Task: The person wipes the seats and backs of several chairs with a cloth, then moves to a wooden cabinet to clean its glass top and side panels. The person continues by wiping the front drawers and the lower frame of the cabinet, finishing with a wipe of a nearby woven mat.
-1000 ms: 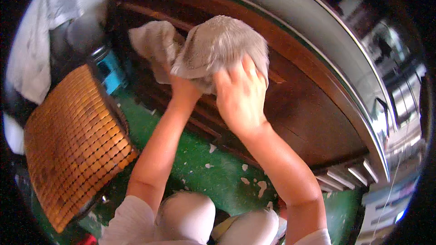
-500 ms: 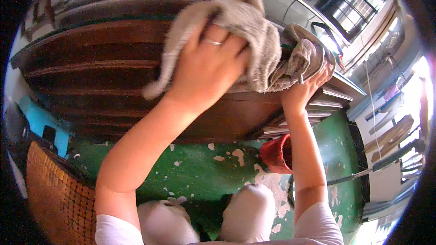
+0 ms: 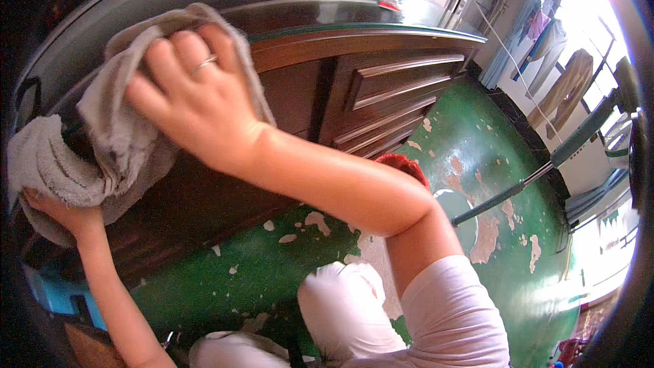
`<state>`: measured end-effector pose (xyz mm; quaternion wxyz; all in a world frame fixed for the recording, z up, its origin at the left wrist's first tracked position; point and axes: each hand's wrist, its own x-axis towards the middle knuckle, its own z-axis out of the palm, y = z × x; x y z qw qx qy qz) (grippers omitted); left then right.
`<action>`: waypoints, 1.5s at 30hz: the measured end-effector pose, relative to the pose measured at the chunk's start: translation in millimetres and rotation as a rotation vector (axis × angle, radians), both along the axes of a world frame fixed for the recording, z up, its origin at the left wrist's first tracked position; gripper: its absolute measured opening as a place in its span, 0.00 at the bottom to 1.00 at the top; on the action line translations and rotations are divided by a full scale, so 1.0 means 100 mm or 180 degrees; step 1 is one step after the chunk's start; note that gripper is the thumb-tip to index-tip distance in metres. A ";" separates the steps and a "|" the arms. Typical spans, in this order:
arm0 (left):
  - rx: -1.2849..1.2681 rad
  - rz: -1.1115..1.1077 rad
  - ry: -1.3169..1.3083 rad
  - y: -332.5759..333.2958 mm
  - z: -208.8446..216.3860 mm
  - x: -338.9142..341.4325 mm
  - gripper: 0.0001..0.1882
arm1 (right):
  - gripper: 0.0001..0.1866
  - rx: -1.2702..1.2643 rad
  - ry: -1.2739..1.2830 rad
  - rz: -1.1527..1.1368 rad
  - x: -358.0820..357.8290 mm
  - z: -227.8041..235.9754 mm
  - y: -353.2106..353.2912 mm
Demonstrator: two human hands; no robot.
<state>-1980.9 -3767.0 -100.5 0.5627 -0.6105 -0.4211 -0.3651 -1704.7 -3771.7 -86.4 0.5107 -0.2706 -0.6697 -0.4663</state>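
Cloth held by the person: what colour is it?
Greyish beige; the cloth shows best in the head view.

Wide fisheye view looking down from the person's head, close above the knees (image 3: 344,300) at bottom centre, facing the table (image 3: 293,95) across the upper left; edges bend toward the rim.
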 end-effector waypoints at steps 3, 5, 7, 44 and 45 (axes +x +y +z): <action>-0.0056 -0.0002 0.0112 -0.15 0.07 0.86 0.21 | 0.12 0.0043 -0.0232 -0.0364 0.76 -0.01 0.02; -0.0213 0.0024 0.0142 -0.13 0.06 1.16 0.25 | 0.11 0.0051 -0.0332 -0.0510 1.20 0.04 0.03; -0.0408 0.0028 0.0139 -0.07 0.03 1.46 0.29 | 0.11 0.0078 -0.0322 -0.0707 1.64 0.07 0.00; -0.3045 -0.1391 0.0924 -0.08 -0.50 3.90 0.17 | 0.33 -0.0401 0.2442 -0.0434 3.62 -1.26 0.38; -0.3056 -0.1671 0.1025 -0.02 -0.47 4.01 0.16 | 0.28 0.0304 0.2758 0.0001 3.78 -1.09 0.42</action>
